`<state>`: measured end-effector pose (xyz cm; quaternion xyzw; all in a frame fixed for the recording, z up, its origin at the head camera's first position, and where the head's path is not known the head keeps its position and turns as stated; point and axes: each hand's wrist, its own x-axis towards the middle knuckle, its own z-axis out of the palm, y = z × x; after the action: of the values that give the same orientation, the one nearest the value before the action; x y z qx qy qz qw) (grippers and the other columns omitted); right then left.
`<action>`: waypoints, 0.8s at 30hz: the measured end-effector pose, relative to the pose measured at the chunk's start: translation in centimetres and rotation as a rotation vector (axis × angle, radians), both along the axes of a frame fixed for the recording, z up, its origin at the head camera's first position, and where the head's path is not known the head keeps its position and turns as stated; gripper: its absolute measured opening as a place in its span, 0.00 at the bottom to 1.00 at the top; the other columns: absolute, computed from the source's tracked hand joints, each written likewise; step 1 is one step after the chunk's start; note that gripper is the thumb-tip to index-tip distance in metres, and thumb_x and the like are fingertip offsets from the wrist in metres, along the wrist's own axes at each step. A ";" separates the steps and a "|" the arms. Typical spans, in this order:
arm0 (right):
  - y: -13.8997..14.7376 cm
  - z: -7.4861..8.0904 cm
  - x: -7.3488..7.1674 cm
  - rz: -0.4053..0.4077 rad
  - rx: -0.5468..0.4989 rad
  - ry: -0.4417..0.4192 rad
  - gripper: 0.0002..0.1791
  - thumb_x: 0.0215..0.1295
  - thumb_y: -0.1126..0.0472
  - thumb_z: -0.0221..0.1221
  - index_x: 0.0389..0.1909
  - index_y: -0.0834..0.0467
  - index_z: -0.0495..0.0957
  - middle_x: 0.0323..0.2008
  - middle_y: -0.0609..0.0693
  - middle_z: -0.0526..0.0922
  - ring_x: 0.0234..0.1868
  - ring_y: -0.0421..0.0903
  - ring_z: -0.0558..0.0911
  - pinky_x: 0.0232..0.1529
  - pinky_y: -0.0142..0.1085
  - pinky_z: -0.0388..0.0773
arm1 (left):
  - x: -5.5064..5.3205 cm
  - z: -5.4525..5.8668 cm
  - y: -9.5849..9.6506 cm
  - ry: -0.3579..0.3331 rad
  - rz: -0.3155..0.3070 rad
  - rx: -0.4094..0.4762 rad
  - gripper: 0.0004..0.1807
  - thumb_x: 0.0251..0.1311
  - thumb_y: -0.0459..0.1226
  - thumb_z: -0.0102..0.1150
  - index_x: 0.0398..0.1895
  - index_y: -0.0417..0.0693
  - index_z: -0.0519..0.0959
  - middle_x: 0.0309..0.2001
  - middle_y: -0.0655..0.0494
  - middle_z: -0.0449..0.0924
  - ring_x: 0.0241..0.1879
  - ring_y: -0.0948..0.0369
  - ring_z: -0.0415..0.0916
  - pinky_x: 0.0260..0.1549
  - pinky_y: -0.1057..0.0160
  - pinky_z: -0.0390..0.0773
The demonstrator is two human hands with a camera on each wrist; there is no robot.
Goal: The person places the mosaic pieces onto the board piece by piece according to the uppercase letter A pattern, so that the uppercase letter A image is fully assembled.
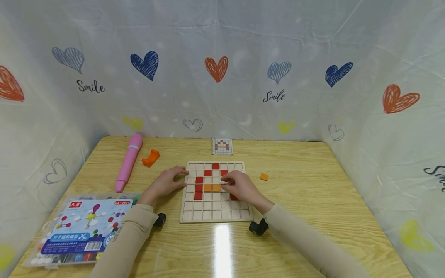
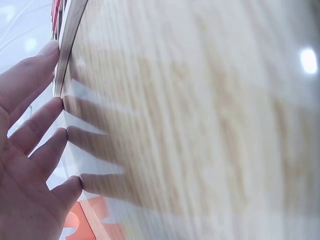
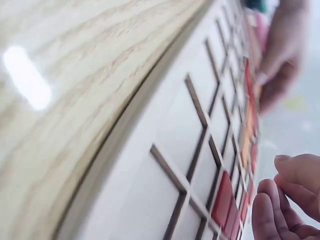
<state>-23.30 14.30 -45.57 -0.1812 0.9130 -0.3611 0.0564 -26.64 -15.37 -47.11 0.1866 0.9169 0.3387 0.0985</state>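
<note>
A square wooden grid board (image 1: 206, 215) lies on the table with red tiles (image 1: 199, 188) and two orange tiles (image 1: 212, 187) in its cells. My left hand (image 1: 167, 180) is at the board's left edge; in the left wrist view its fingers (image 2: 47, 150) are spread, with the thumb at the board's side. Over the board, right of the orange tiles, is my right hand (image 1: 240, 187). Its thumb and bent fingers come close together in the right wrist view, and I cannot tell whether a tile is between them. A loose orange tile (image 1: 264, 177) lies right of the board.
A small pattern card (image 1: 222, 147) lies behind the board. To the left are a pink microphone-shaped object (image 1: 129, 162), an orange curved piece (image 1: 151, 158) and a clear box (image 1: 87, 227) of molecular model parts. A heart-printed curtain (image 1: 222, 104) hangs behind the table.
</note>
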 end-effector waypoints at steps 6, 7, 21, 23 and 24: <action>3.4 0.0 1.3 -0.199 -0.114 -0.059 0.16 0.66 0.59 0.65 0.53 0.58 0.83 0.50 0.53 0.84 0.47 0.48 0.84 0.51 0.44 0.83 | -0.1 -0.2 0.0 0.007 -0.002 0.000 0.23 0.66 0.36 0.63 0.63 0.39 0.76 0.72 0.37 0.66 0.76 0.35 0.51 0.74 0.33 0.48; 4.1 -0.1 1.5 -0.231 -0.129 -0.071 0.17 0.67 0.58 0.65 0.55 0.57 0.83 0.51 0.53 0.84 0.48 0.49 0.84 0.52 0.44 0.82 | -0.1 -0.2 0.0 0.006 -0.003 -0.001 0.23 0.67 0.36 0.63 0.63 0.39 0.76 0.72 0.37 0.66 0.76 0.35 0.51 0.74 0.33 0.48; 14.2 -0.5 2.9 -0.335 -0.025 -0.179 0.35 0.72 0.52 0.60 0.72 0.65 0.64 0.68 0.68 0.70 0.65 0.64 0.74 0.61 0.56 0.75 | -0.1 -0.3 0.0 0.010 -0.003 -0.008 0.23 0.67 0.36 0.62 0.63 0.39 0.75 0.72 0.37 0.65 0.76 0.35 0.49 0.73 0.33 0.48; 14.9 -0.7 2.8 -0.340 0.013 -0.178 0.35 0.72 0.53 0.60 0.72 0.68 0.63 0.67 0.70 0.70 0.65 0.66 0.73 0.62 0.56 0.75 | -0.1 -0.2 0.0 0.012 -0.004 -0.006 0.23 0.67 0.36 0.62 0.63 0.39 0.75 0.72 0.37 0.65 0.76 0.35 0.49 0.73 0.33 0.49; 15.2 -0.8 2.7 -0.340 0.029 -0.174 0.35 0.72 0.53 0.60 0.72 0.69 0.63 0.67 0.71 0.70 0.65 0.66 0.73 0.62 0.56 0.74 | -0.1 -0.2 0.0 0.013 -0.004 -0.004 0.23 0.67 0.36 0.62 0.63 0.39 0.75 0.72 0.37 0.66 0.76 0.35 0.50 0.73 0.33 0.49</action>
<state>-20.61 29.50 -46.37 0.0083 0.9274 -0.3663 0.0759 -26.71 -15.39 -47.35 0.1903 0.9179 0.3354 0.0938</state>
